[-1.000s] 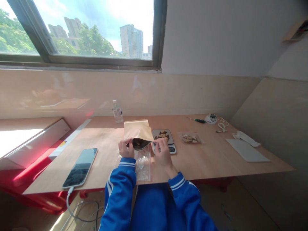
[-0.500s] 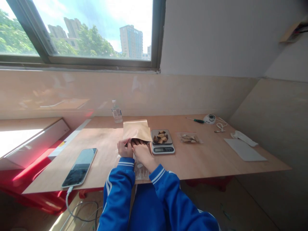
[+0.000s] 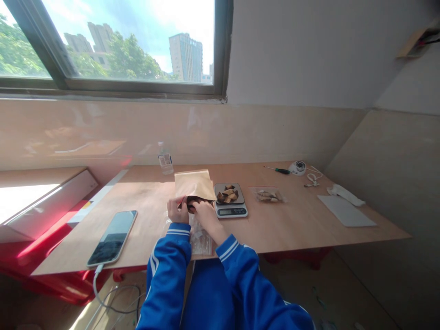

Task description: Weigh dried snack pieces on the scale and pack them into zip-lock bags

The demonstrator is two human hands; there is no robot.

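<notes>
On the wooden table point(image 3: 292, 220), the left hand point(image 3: 177, 211) pinches open the mouth of a brown paper pouch point(image 3: 193, 185). The right hand point(image 3: 202, 210) reaches inside, apparently closed on pieces. Keeping the mouth wide helps.

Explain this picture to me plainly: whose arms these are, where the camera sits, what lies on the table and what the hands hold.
The camera sits on a person's head, looking forward and down, so the blue sleeves are the wearer's own arms. The left hand pinches the mouth of a brown paper pouch; the right hand is at its opening, fingertips seemingly inside. Under the wrists lies a clear plastic bag. On the wooden table are a small scale bearing brownish pieces, a phone on a cable, a bottle and a screwdriver.
</notes>
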